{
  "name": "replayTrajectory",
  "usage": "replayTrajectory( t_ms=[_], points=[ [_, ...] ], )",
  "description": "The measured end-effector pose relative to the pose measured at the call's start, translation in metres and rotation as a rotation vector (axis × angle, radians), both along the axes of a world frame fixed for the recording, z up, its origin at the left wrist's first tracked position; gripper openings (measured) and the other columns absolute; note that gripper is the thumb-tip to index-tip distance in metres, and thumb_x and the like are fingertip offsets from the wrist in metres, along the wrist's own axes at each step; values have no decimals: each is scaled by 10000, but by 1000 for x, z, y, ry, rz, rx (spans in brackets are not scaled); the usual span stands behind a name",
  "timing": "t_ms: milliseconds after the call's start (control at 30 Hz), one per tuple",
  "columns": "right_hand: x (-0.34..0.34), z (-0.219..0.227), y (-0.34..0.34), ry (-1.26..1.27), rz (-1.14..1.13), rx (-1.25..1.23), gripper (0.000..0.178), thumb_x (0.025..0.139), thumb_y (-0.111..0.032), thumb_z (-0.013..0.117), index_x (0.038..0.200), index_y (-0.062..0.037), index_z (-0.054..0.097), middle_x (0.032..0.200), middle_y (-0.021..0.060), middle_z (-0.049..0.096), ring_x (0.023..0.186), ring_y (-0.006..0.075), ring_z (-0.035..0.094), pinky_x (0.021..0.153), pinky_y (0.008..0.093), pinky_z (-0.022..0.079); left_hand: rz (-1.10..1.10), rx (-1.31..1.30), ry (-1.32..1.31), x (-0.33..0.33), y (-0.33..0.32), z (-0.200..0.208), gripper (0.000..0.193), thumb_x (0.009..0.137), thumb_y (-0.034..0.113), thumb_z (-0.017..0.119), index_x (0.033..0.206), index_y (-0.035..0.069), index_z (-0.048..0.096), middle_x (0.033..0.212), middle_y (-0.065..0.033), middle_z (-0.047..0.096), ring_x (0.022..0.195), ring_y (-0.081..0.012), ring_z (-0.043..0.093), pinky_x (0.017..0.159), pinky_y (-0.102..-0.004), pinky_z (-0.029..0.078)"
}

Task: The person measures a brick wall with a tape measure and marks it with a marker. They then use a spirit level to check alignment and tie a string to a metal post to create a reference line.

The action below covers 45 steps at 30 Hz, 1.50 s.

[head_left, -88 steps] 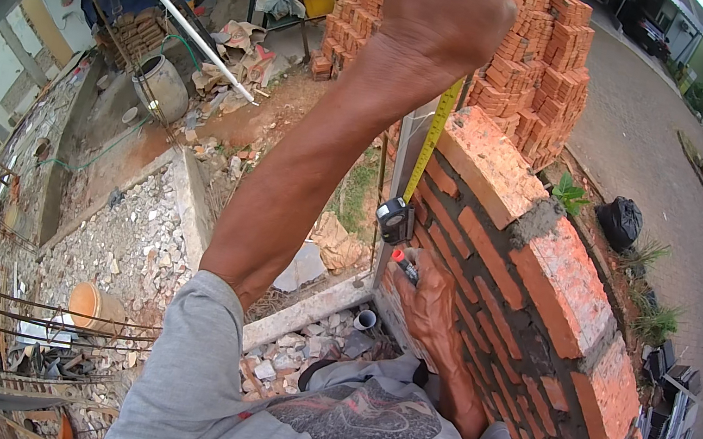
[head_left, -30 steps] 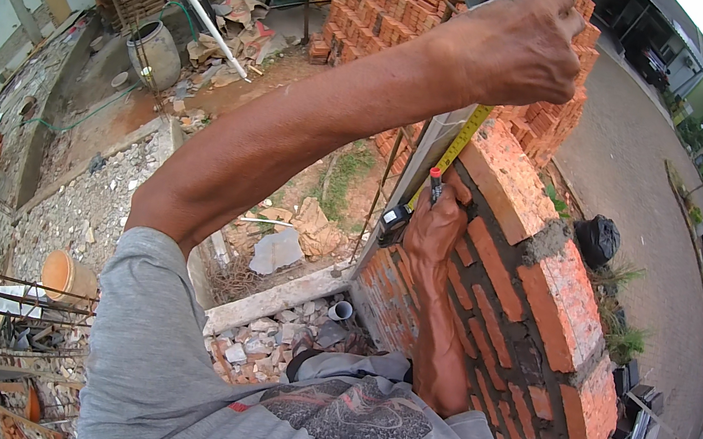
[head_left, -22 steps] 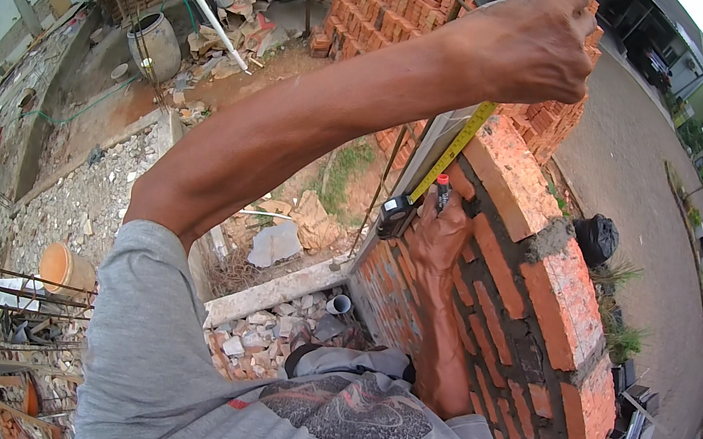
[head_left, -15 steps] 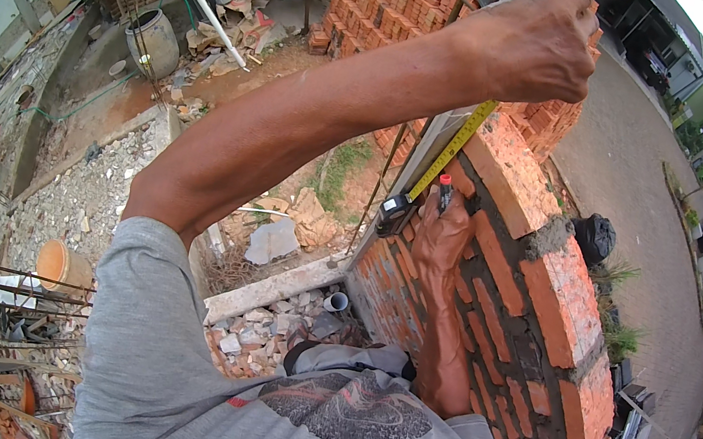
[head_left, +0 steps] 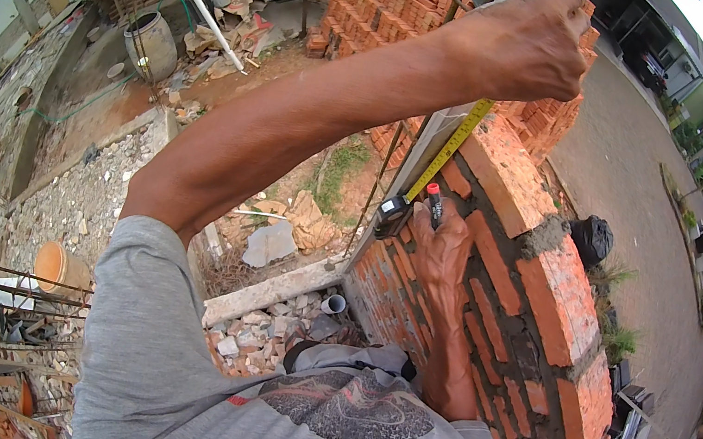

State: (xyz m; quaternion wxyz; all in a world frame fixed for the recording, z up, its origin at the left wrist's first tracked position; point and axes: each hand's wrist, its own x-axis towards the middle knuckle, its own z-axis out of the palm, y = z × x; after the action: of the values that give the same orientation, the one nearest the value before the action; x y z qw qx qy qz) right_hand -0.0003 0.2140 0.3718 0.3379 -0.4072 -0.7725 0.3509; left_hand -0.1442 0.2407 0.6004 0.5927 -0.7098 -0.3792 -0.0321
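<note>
My left arm stretches across the view, and my left hand [head_left: 532, 49] is closed at the top of an upright grey board [head_left: 424, 152]. Its fingertips are hidden, so what they grip does not show. A yellow tape measure blade [head_left: 451, 148] runs down along the board from beneath that hand to its black case [head_left: 391, 212]. My right hand [head_left: 444, 241] is lower, beside the brick wall [head_left: 498, 292], with its fingers closed round a dark marker [head_left: 434, 206] with a red end. The tape case sits just left of these fingers; whether they touch it is unclear.
The wall's top bricks [head_left: 558, 298] curve along my right, with a black bag [head_left: 591, 239] beyond. A large brick stack [head_left: 388, 10] stands ahead. Rubble [head_left: 267, 327], an orange bucket [head_left: 61, 267], thin rods [head_left: 1, 287] and a grey drum [head_left: 151, 45] lie to the left.
My right hand and the marker have tipped slightly, the red end moving up and left toward the tape. My left hand has shifted a little left in view.
</note>
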Motion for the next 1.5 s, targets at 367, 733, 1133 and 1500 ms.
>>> replayTrajectory(
  t_ms=[367,733,1133,1500],
  points=[
    [4,-10,0,-38,30,96,410,963,-179,578,1334,-4,581,816,65,638,724,153,582,699,366,503,34,-17,9,2,7,0,188,764,185,661,584,141,684,560,-24,593,750,-214,619,892,-434,453],
    [18,70,-12,688,237,221,456,1034,-403,517,1050,36,639,912,55,523,691,90,492,528,248,442,24,-46,-31,2,10,-6,97,759,168,744,688,102,739,720,-65,709,869,-190,681,952,-442,524],
    [33,135,8,1024,23,199,526,1037,-432,489,1104,77,604,884,66,577,634,80,518,457,198,440,64,2,-31,3,12,-7,123,716,184,698,636,97,727,724,-74,703,939,-256,664,1075,-506,402],
    [42,136,8,1351,345,-28,351,1038,-224,524,1220,74,557,1011,171,634,838,185,651,595,318,611,56,-10,-36,2,11,-8,115,722,167,685,672,84,745,788,-100,726,1023,-294,652,1083,-511,386]
  ],
)
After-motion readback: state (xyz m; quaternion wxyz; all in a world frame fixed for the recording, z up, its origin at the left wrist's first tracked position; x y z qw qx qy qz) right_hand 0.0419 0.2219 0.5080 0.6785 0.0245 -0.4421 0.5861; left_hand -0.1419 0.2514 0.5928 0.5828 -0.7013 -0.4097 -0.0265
